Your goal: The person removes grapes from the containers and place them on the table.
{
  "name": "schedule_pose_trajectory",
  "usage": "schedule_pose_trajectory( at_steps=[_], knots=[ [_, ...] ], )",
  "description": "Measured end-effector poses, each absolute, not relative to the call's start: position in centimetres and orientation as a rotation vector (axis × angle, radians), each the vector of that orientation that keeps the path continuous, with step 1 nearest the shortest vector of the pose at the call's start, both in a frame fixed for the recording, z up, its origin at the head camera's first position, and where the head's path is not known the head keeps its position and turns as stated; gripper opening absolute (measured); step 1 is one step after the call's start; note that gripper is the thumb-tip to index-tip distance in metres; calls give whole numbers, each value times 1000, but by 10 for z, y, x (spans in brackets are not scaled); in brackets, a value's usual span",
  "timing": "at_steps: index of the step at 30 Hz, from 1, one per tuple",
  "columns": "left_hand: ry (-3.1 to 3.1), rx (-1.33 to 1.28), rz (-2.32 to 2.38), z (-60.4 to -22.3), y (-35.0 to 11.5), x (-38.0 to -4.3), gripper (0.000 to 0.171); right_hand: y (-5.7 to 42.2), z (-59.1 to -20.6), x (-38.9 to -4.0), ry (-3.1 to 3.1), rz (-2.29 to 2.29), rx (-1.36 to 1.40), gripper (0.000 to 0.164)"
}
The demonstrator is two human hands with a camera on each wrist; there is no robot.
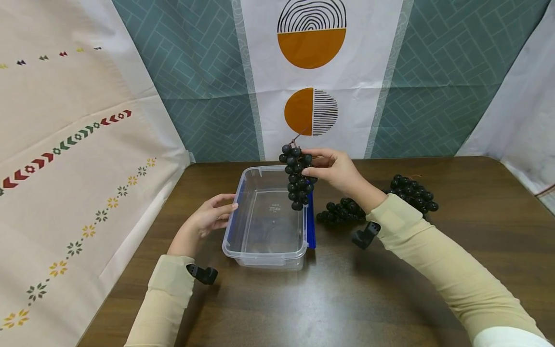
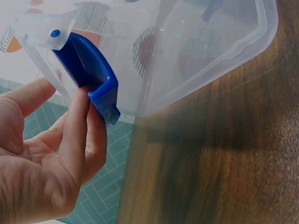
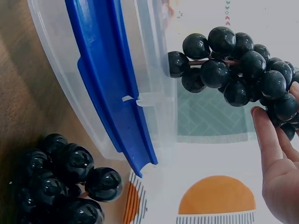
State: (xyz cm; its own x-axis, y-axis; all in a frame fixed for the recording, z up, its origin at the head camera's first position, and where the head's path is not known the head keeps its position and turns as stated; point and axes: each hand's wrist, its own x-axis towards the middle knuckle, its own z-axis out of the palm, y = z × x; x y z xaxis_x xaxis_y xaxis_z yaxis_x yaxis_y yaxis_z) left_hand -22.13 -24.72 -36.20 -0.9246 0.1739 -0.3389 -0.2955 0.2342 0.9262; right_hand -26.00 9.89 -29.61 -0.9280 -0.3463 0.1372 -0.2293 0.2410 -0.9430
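A bunch of dark grapes (image 1: 298,178), stem up, hangs over the right side of a clear plastic container (image 1: 269,253). My right hand (image 1: 336,168) pinches the bunch between thumb and fingers; in the right wrist view, its fingers (image 3: 267,140) press against the grapes (image 3: 215,73). At the container's left side, my left hand (image 1: 210,215) holds the edge, thumb near the rim. The left wrist view has its fingers (image 2: 74,133) against a blue latch (image 2: 100,74) hanging from that side. No lid covers the container, and its visible floor is bare.
Two more grape bunches lie right of the container: one close by (image 1: 341,211), the other farther right (image 1: 414,193), partly behind my right forearm. A blue latch (image 1: 311,221) hangs on the container's right side. Wooden tabletop (image 1: 338,299) surrounds them; patterned cloths hang behind and left.
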Motion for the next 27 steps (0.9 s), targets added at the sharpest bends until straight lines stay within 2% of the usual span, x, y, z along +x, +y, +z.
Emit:
schedule_pose_trajectory(
  at_steps=[27],
  knots=[
    [2141, -105, 1740, -363, -246, -221, 56, 125, -294, -248, 2438, -1743, -608, 52]
  ],
)
